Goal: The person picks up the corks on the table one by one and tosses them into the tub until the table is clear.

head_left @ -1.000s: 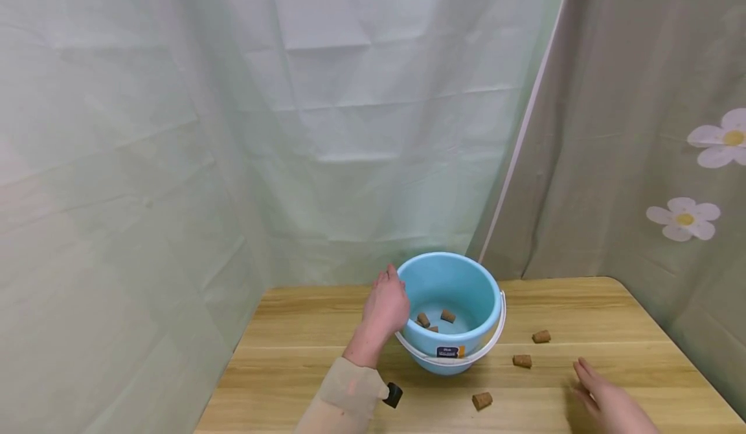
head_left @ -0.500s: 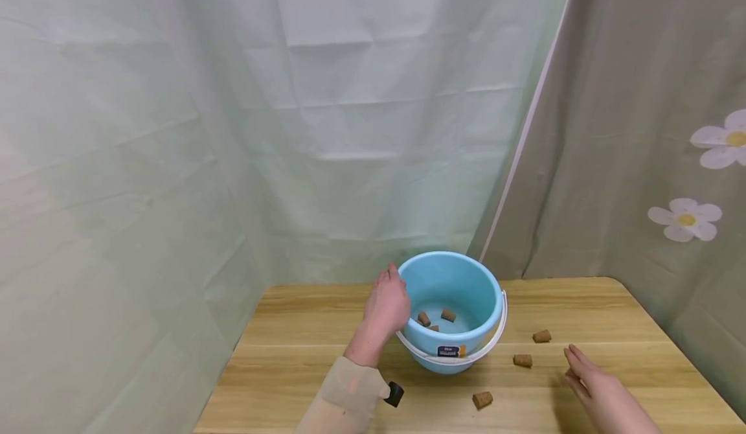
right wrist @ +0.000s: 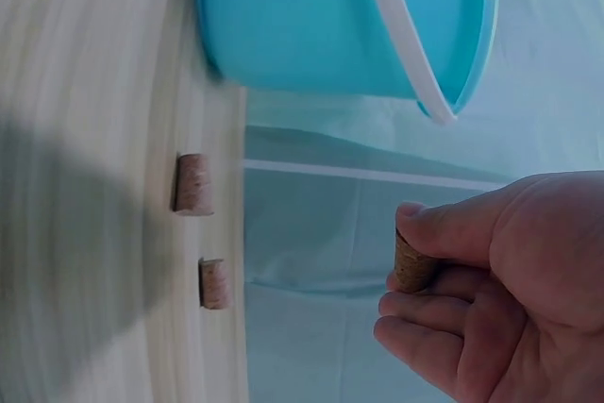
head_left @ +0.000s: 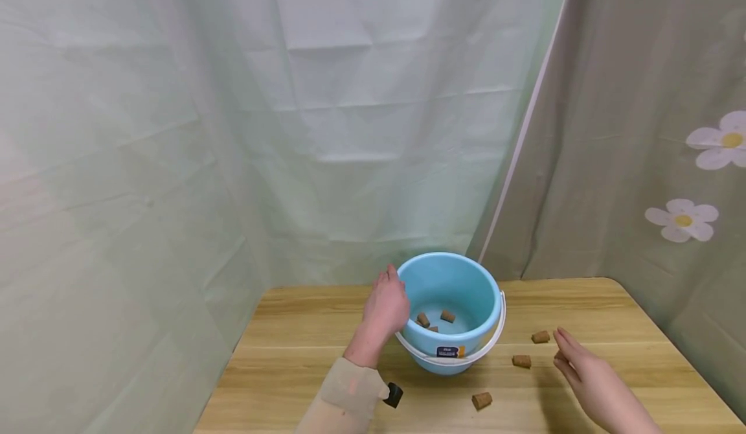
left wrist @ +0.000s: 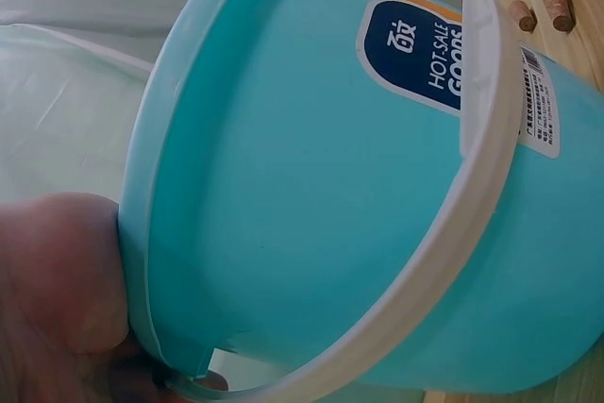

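My left hand (head_left: pixel 387 301) grips the left rim of a light blue bucket (head_left: pixel 445 295), which stands upright with its white handle (head_left: pixel 495 337) hanging down at the front. In the left wrist view the hand (left wrist: pixel 61 276) lies against the rim (left wrist: pixel 151 139). Between the thumb and fingers of my right hand (right wrist: pixel 510 280), a cork (right wrist: pixel 413 266) is pinched; the head view hides it. That hand (head_left: pixel 594 382) is above the table, right of two loose corks (head_left: pixel 521 361). Several corks (head_left: pixel 447 315) lie inside the bucket.
Another cork (head_left: pixel 482 400) lies on the wooden table (head_left: pixel 280 356) in front of the bucket. A black piece (head_left: pixel 394 395) shows beside the left wrist. Pale curtains (head_left: pixel 373 129) hang behind the table and along both sides.
My right hand has moved forward and to the left, towards the bucket and the loose corks. The left hand and the bucket stay where they were.
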`<state>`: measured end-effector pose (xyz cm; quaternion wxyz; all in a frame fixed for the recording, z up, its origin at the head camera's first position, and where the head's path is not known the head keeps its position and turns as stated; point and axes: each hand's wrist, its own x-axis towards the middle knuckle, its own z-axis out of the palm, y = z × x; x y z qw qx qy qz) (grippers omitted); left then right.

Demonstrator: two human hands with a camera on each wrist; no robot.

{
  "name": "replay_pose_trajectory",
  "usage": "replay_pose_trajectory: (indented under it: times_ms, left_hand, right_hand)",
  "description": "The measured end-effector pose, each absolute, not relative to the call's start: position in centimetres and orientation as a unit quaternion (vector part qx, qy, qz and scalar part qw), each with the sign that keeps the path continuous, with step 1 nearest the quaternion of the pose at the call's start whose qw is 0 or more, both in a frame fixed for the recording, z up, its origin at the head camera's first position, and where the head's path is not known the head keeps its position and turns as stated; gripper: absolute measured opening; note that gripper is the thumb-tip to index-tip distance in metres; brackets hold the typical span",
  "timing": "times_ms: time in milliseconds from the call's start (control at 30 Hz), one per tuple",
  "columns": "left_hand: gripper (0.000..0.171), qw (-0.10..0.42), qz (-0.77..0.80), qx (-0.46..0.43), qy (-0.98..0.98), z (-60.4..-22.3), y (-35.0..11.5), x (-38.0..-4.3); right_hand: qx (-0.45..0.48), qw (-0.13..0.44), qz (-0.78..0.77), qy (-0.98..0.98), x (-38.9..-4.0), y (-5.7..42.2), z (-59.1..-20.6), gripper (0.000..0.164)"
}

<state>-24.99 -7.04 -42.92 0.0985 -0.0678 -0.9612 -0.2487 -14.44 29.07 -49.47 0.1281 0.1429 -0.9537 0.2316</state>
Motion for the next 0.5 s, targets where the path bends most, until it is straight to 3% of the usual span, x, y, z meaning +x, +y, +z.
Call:
replay_pose_trajectory:
  times_ms: [500]
  left_hand:
    - [0.055,0.095,-0.245,-0.070,-0.962,-42.8,-7.1,-24.9]
  right_hand:
    - [0.175,0.191,0.227,-0.939,-15.4,26.8,-47.4,0.053]
